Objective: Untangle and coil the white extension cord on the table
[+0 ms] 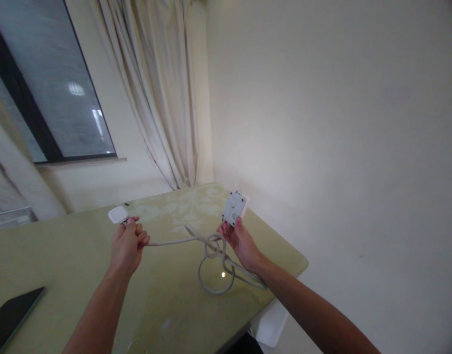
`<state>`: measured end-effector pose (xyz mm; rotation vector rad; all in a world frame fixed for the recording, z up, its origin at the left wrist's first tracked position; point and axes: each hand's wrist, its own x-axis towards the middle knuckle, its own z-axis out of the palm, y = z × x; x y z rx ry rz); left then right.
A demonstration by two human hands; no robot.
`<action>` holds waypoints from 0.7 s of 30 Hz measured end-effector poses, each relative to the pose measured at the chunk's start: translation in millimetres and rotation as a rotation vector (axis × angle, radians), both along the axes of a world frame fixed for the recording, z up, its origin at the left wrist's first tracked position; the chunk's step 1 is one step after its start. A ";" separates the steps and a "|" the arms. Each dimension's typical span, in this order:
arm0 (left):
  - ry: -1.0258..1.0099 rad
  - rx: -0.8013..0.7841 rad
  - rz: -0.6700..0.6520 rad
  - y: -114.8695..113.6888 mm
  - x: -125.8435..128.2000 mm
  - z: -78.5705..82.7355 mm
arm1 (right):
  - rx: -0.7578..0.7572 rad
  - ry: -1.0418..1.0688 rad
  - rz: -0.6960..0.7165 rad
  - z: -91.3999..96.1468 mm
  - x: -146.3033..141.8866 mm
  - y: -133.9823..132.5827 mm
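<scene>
1. White cable (201,238), loosely looped, sits over the pale green table (163,285); call the loops the clock centre
2. Main risk, I'd say: snarl → knot. Loops cross each other, and if the hands pull apart, the crossings likely cinch down instead of coming free
3. Straight run from 9 o'clock into the loops looks fairly taut; a hard tug there could load the cable entry at either end, or yank one end out of the fingers
4. Lower strands head to 4 o'clock, near the table edge and by the right forearm; a sweep of that arm could snag them or drag slack over the side
5. Dark flat object (15,314) well off between 8 and 9 o'clock; low risk, only matters if the cable gets swung that way
6. Left hand (128,248), 9 o'clock: fingers curled closed, thumb on top, gripping the neck of the white plug-like head (118,215), which points to 10 o'clock; cable leaves the fist on the loop side. Can't see the head's far face
7. Right hand (242,246), 2 o'clock: thumb and fingers pinch the lower end of the white block (234,208), held up at 1 o'clock, tilted, screwed face showing. Nearest loop comes right up to these fingertips; can't tell if they pinch cable too
8. Block grip is at one end only, so a cable jerk could twist it loose
</scene>
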<state>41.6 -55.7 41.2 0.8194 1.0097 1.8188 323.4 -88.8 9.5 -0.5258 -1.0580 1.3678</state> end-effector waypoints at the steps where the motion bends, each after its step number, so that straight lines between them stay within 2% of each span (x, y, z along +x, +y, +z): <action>1: 0.075 0.016 -0.002 -4.2 0.1 -2.8 | -0.020 0.013 -0.020 0.1 -2.5 4.8; 6: 0.679 0.142 -0.030 -47.7 11.7 -30.9 | -0.189 0.066 0.010 -0.5 -19.1 43.2; 9: 1.084 0.278 -0.239 -72.6 28.3 -53.0 | -0.297 0.074 0.015 -4.2 -27.8 61.9; 11: 1.393 0.308 -0.339 -78.2 44.3 -65.4 | -0.350 0.073 0.016 -9.3 -32.1 67.9; 12: 1.534 0.273 -0.320 -77.4 53.4 -70.2 | -0.365 0.067 0.021 -12.5 -33.8 69.1; 14: 1.765 0.126 -0.186 -71.1 72.0 -77.2 | -0.371 0.047 0.031 -19.5 -36.8 68.9; 16: 1.916 0.008 -0.074 -63.1 88.4 -81.4 | -0.357 0.021 0.036 -25.2 -39.5 66.8; 17: 1.965 -0.026 -0.058 -60.1 95.1 -83.2 | -0.346 0.007 0.039 -26.9 -40.6 65.4; 19: 2.004 -0.076 -0.119 -56.9 104.8 -87.7 | -0.323 -0.007 0.045 -28.0 -42.3 62.6; 21: 1.944 -0.145 -0.234 -56.7 109.2 -94.5 | -0.314 0.010 0.064 -26.0 -43.6 59.5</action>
